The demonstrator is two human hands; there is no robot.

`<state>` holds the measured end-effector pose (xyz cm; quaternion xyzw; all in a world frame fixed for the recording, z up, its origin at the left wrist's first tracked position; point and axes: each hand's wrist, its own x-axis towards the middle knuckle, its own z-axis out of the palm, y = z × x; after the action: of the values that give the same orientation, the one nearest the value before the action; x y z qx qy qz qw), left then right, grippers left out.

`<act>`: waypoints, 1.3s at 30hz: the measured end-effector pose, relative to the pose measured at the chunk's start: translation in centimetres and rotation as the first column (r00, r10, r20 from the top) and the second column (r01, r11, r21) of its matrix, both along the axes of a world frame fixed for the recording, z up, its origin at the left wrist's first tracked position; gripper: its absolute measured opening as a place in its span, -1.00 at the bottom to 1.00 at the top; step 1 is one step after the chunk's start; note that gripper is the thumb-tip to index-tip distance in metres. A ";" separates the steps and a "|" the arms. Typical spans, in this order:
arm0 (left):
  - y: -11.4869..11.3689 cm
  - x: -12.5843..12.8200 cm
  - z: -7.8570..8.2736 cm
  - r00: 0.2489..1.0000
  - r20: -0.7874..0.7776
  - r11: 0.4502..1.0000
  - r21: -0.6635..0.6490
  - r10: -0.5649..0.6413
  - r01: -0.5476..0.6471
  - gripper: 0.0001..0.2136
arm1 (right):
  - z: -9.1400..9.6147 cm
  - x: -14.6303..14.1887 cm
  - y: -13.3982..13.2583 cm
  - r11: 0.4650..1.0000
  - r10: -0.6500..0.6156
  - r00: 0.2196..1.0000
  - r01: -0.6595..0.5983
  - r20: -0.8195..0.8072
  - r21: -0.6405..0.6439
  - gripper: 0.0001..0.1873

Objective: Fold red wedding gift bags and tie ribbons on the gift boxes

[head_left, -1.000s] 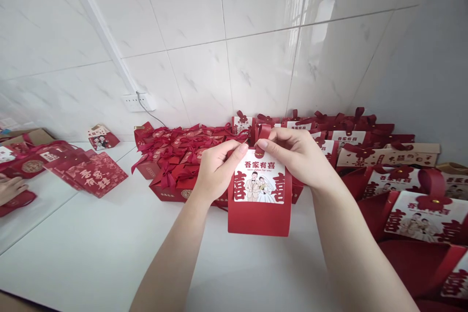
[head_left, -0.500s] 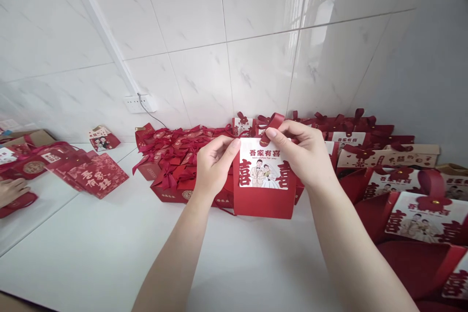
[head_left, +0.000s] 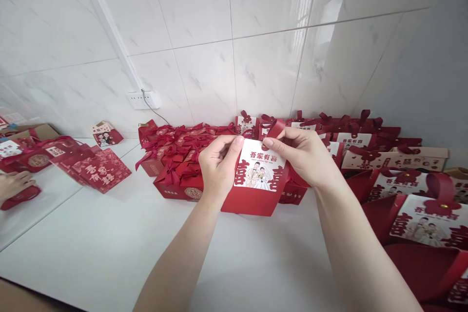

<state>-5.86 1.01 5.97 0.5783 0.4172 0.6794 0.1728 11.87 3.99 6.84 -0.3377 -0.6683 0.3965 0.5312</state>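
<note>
Both hands are raised around a red gift box (head_left: 252, 201) with a white printed top flap showing a cartoon bride and groom. My left hand (head_left: 222, 158) pinches the flap's upper left corner between thumb and fingers. At the upper right, my right hand (head_left: 302, 153) grips the base of the dark red strap handle (head_left: 276, 128), its thumb pressed near the fastening. The box is tilted, its lower end swung toward the left. Its back and the fingertips behind the flap are hidden.
Small red boxes with ribbon bows (head_left: 175, 151) crowd the wall side. Rows of strap-handled gift boxes (head_left: 424, 219) stand at right. Flat red cards (head_left: 104, 170) lie at left, near another person's hand (head_left: 16, 186). A wall socket (head_left: 142, 100) has a cable.
The gift box has tilted, its lower end moving left and its right edge leaning. My right thumb has slid lower beside the strap. The whole view has shifted slightly.
</note>
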 end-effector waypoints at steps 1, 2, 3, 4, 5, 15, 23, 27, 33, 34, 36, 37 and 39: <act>0.0 0.0 0.0 1.000 -0.015 1.000 0.003 0.007 -0.007 -0.78 | 0.0 0.1 0.0 1.000 0.008 1.000 -0.008 0.008 0.000 -0.64; 0.0 -0.1 0.1 1.000 -0.026 1.000 0.007 0.013 -0.013 -0.78 | -0.1 0.1 0.1 1.000 0.015 1.000 -0.014 0.011 -0.003 -0.63; 0.0 -0.1 0.1 0.999 -0.032 1.000 0.009 0.018 -0.017 -0.78 | -0.1 0.1 0.1 1.000 0.017 1.000 -0.017 0.010 -0.005 -0.62; 0.1 -0.1 0.0 0.999 -0.034 1.000 0.009 0.019 -0.019 -0.78 | -0.2 0.0 0.2 1.000 0.018 1.000 -0.018 0.010 -0.004 -0.61; 0.1 -0.2 0.0 0.999 -0.029 1.000 0.006 0.016 -0.016 -0.78 | -0.2 -0.1 0.2 1.000 0.016 1.000 -0.016 0.013 -0.003 -0.61; 0.8 -0.9 0.6 0.949 0.299 0.966 -0.198 -0.102 0.167 -0.77 | 0.6 0.3 -0.4 0.999 0.000 0.998 -0.003 0.070 0.045 -0.53; 1.1 -1.6 0.6 0.872 0.473 0.944 -0.217 -0.122 0.249 -0.71 | -0.3 0.3 0.4 0.995 0.093 0.996 -0.093 -0.006 -0.036 -0.55; 1.1 -1.6 0.5 0.883 0.404 0.911 -0.222 -0.239 0.348 -0.68 | -0.7 -0.1 0.9 0.999 -0.016 0.984 0.007 -0.178 -0.052 -0.61; 0.7 -2.2 0.5 0.803 0.215 0.651 -0.488 -0.556 0.582 -0.52 | -1.0 0.6 1.8 0.948 -0.301 0.845 0.316 -0.442 -0.041 -0.68; 0.8 -2.2 0.3 0.790 0.193 0.610 -0.540 -0.581 0.580 -0.48 | -1.0 0.6 1.9 0.937 -0.322 0.824 0.346 -0.467 -0.034 -0.65; 0.9 -2.0 0.0 0.797 0.140 0.607 -0.575 -0.587 0.548 -0.42 | -1.1 0.5 2.1 0.916 -0.354 0.797 0.400 -0.489 -0.010 -0.60; 1.0 -1.8 -0.2 0.814 0.120 0.632 -0.569 -0.568 0.526 -0.41 | -1.2 0.3 2.1 0.906 -0.366 0.792 0.423 -0.488 0.006 -0.58; 1.1 -1.2 -0.4 0.850 0.134 0.692 -0.522 -0.510 0.498 -0.42 | -1.2 0.0 2.2 0.893 -0.379 0.795 0.448 -0.473 0.039 -0.56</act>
<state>-7.11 2.07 5.54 0.6052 0.4180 0.4542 0.5027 11.87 6.15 5.59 -0.3332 -0.4631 0.2869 0.7695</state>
